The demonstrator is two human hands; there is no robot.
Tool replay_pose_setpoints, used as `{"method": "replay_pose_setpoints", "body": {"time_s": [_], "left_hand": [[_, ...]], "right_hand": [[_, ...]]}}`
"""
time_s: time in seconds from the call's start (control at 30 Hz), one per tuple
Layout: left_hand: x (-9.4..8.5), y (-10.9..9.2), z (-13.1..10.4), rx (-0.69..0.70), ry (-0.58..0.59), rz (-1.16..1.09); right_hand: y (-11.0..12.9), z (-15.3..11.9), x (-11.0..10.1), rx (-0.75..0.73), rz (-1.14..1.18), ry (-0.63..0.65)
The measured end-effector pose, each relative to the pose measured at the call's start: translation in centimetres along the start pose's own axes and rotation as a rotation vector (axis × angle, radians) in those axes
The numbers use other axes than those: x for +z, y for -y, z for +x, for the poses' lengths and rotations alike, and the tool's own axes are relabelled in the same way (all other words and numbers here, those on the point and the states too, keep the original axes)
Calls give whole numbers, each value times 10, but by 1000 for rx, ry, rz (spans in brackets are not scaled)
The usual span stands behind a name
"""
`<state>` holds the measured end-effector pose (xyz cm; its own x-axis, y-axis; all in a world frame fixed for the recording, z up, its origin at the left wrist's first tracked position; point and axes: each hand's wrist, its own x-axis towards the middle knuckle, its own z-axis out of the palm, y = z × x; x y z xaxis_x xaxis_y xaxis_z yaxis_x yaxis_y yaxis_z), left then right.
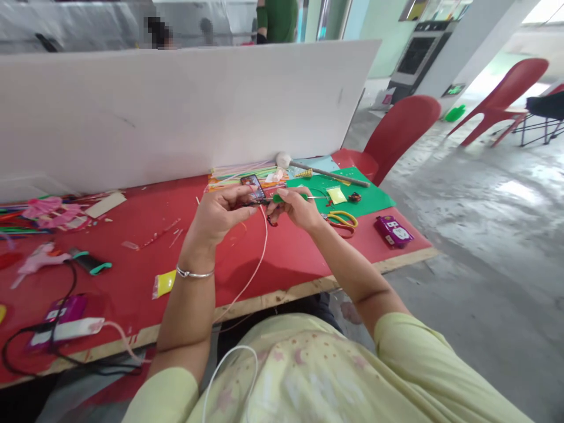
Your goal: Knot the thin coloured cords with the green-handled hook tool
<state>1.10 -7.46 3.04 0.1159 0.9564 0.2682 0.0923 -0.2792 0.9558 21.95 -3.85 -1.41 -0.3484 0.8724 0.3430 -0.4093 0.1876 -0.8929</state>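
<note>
One white board stands upright along the far side of my red desk, hiding part of the room beyond. Left side: pink glue gun, white power strip, yellow packet beside my forearm. Right side: yellow-and-red-handled pliers just past my wrist, purple box near the corner. Phone lies just behind my fingers; green sheet farther right.

Green-handled tool: long axis roughly left to right, a thin shaft apparently pointing right. It is held above the desk, handle gripped in my right hand, partly covered by the fingers. Left hand pinches a small dark piece just left of it; details too small to tell. Pale cord hangs below, between the hands.
</note>
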Motion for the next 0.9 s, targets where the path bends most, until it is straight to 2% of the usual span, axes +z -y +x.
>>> {"method": "replay_pose_setpoints", "body": {"time_s": [0.2,0.43,0.63,0.9], "left_hand": [[3,-28,-26,38,-4,-16],[7,-37,-32,66,11,-7],[8,-28,-19,62,-50,-17],[-3,5,11,46,-92,-14]], "right_hand": [[24,-23,15,-51,-43,13],[28,-27,16,-84,-66,37],[21,-10,7,-65,-37,39],[-7,20,-8,-39,-7,43]]}}
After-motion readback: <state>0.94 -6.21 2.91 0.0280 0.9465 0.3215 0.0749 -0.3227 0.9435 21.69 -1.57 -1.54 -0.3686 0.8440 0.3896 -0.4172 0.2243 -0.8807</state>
